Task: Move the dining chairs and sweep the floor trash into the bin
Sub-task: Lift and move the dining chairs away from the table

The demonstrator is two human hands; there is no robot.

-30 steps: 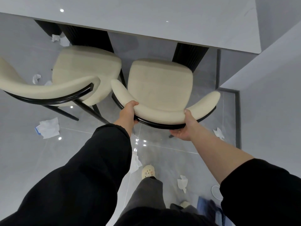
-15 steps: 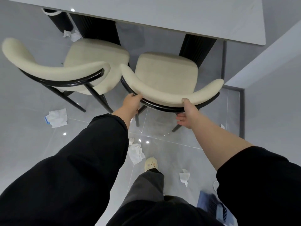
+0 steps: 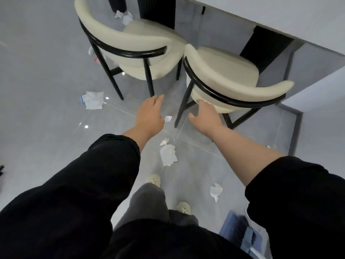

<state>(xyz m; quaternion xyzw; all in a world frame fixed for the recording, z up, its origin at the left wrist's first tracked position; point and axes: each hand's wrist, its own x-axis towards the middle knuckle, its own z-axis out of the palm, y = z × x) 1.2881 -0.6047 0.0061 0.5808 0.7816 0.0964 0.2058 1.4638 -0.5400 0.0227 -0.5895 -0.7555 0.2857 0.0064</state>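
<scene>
Both hands have come off the backrest they gripped half a second ago. Left hand (image 3: 149, 114) is released, fingers spread, holding nothing. Right hand (image 3: 204, 116) is likewise released, fingertips just beside the seat edge of the right chair (image 3: 225, 75). That chair stands on the floor (image 3: 46, 128), partly out from under the table (image 3: 280, 14), close against the left chair (image 3: 128, 40). Status: chair moving appears to be in progress. Paper trash (image 3: 168, 155) lies unswept near the chairs and feet. The broom (image 3: 244, 230) at lower right is untouched, so all sweeping remains.
</scene>
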